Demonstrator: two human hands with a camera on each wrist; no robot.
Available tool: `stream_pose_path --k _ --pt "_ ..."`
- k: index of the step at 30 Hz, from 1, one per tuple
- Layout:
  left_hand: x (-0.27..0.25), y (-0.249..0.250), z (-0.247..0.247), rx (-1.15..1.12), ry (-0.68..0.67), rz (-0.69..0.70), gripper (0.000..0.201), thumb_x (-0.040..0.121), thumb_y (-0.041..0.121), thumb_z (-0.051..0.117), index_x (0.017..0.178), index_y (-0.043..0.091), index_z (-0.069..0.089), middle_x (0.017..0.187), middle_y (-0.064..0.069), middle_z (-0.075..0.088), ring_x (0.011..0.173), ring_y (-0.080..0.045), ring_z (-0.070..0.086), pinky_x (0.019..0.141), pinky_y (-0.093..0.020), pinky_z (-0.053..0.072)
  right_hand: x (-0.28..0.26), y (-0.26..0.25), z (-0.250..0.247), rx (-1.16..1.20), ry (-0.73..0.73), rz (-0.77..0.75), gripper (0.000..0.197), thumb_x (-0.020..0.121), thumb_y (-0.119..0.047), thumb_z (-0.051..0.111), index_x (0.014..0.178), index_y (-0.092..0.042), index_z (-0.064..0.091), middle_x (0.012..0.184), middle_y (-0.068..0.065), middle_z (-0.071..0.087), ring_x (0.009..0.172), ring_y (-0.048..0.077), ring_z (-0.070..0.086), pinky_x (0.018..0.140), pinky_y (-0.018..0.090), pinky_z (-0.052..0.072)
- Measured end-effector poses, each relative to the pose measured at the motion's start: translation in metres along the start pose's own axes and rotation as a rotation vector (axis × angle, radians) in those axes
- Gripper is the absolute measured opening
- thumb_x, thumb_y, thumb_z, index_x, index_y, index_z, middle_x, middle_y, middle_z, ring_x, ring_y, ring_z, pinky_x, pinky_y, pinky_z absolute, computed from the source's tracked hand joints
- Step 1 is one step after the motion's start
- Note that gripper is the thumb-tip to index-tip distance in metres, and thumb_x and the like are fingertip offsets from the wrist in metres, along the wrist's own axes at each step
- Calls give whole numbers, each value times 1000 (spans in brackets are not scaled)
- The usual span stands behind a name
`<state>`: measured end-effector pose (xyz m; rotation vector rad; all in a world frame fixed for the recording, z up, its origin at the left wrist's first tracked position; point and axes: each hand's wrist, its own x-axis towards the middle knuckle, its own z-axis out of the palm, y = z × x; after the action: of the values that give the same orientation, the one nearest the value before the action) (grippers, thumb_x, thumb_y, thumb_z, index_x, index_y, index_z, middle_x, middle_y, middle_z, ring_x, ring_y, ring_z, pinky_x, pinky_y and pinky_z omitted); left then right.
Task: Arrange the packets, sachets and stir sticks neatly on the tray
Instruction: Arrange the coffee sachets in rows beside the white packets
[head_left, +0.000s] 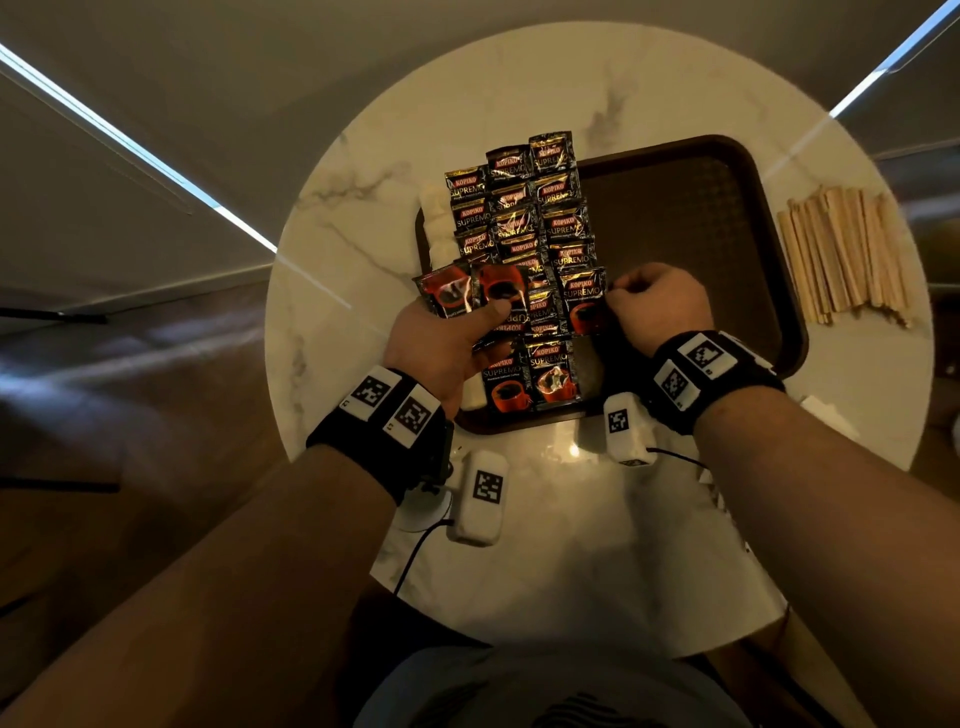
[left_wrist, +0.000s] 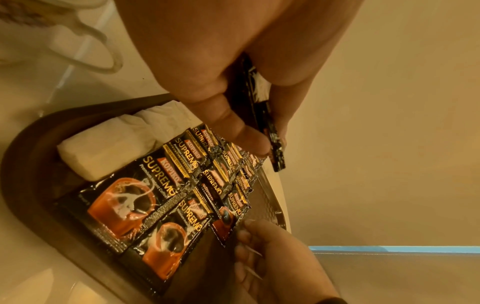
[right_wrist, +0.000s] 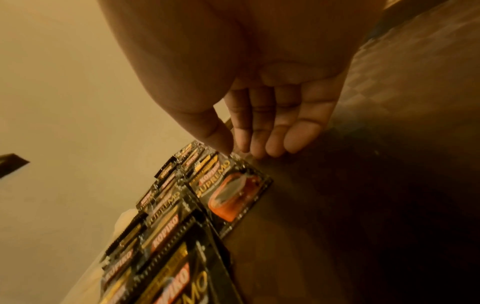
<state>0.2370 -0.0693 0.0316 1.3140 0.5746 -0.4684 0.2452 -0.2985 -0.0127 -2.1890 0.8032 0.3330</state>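
**Hands on coffee packets at tray's near-left**

Landmark: brown tray (head_left: 748, 171). Over its near-left part, left hand (head_left: 441, 343) grips a small stack of coffee packets (head_left: 467, 291), thumb on top. Right hand (head_left: 657, 306) pinches corner of one laid packet (head_left: 584, 301). Beyond them, packet rows (head_left: 519, 208) overlapping; white sachets (head_left: 434, 213) along left edge. Stir sticks (head_left: 844, 249) on table, right of tray
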Motion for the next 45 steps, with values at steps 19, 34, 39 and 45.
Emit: stream_pose_path --k 19,34,39,45 --pt "-4 22 13 161 -309 34 51 81 -13 73 128 4 62 120 -15 74 110 -31 73 91 -49 60 -34 -35 -42 530 -547 -337 26 95 -3 71 117 -16 71 94 9 73 86 28 73 74 44 60" --pt "-11 30 24 218 -108 49 13 102 10 57 112 6 63 84 -11 72 74 -24 71 68 -35 62 -24 -9 -46 316 -226 -217 10 91 -4 69 91 -13 74 79 -2 72 63 -1 67 56 14 49" --pt "-11 24 19 225 -81 12 34 96 -8 43 122 11 55 86 -14 67 72 -24 67 68 -38 60 -8 28 -24 301 -79 15 15 87 -10 76 85 -24 74 88 0 77 86 23 76 76 37 62" --pt "-8 11 11 307 -56 29 31 94 -9 51 116 10 60 106 -17 70 71 -20 71 63 -33 61 -12 35 0 246 -112 52 15 91 -10 75 86 -24 73 90 1 77 87 20 75 80 36 62"
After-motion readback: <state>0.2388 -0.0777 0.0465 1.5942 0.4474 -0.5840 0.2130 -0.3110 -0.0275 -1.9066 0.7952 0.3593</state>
